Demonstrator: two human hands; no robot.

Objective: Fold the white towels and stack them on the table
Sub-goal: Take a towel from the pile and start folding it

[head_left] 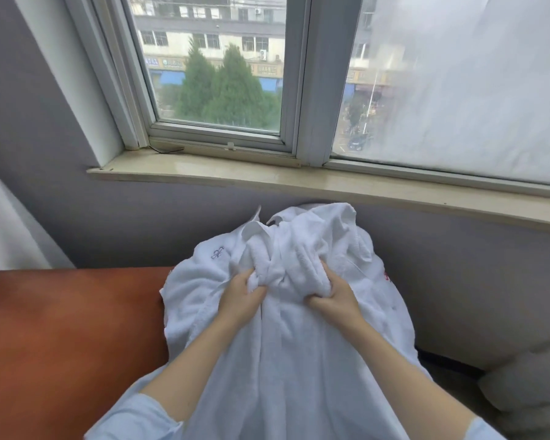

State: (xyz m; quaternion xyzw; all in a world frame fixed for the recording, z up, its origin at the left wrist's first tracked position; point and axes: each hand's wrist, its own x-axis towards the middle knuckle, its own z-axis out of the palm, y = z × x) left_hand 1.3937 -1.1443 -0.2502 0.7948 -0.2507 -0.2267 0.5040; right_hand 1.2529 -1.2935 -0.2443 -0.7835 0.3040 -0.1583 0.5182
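The left hand [240,296] and right hand [334,296] each gripped a bunched fold of the white towels [299,360], heaped over the right end of the bench [61,328]. The towel count could not be told, and the red mark [387,277] at the heap's right edge was illegible.

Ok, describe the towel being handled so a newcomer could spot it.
Under the window sill, right of the red-brown table, is a white towel heap. The handled towel is the bunched ridge at its middle, gripped by the left hand and right hand.
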